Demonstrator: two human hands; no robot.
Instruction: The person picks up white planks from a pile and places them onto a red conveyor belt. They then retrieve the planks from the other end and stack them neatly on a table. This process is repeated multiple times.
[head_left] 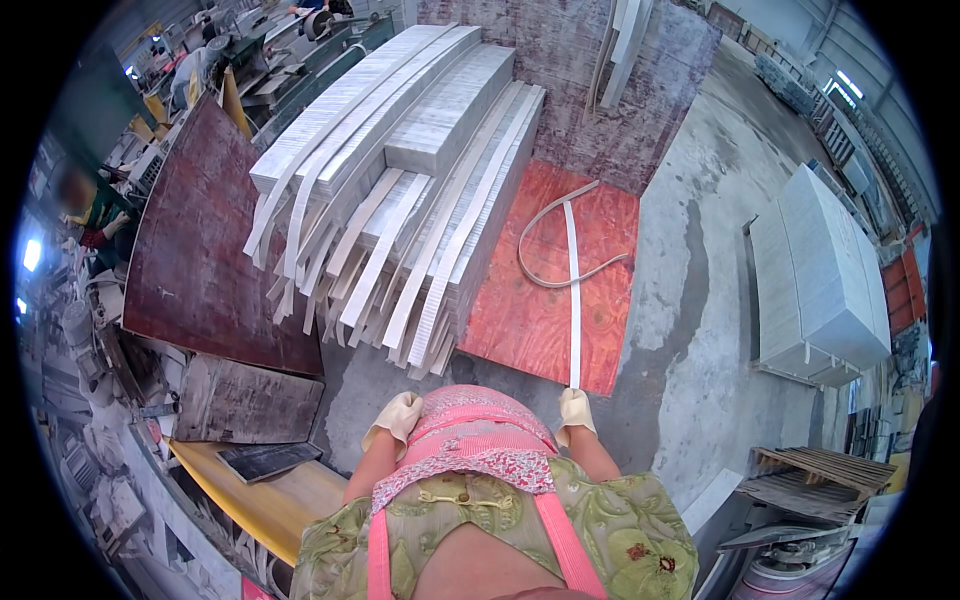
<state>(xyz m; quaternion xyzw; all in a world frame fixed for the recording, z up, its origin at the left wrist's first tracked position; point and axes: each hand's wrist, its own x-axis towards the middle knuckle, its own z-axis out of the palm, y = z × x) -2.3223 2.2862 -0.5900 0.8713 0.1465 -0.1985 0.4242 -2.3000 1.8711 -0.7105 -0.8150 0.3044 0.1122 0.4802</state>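
My right hand point(575, 410), in a pale glove, is closed on the near end of a long narrow white strip point(573, 290). This strip runs straight away from me over a red board point(500, 300). A curved, thin beige strip point(530, 262) lies looped on the board and meets the white one. My left hand point(398, 414), also gloved, is beside the pink apron point(475, 415); its fingers look bent but are mostly hidden. Ahead of it rises a big stack of long grey-white strips point(450, 130), their near ends uneven.
Dark reddish boards point(200, 240) lean at the left, above a yellow panel point(260, 490). Another board point(660, 90) stands behind the stack. On the right are a pale block-shaped stack point(825, 280) and a wooden pallet point(820, 480). A person point(100, 225) is at the far left.
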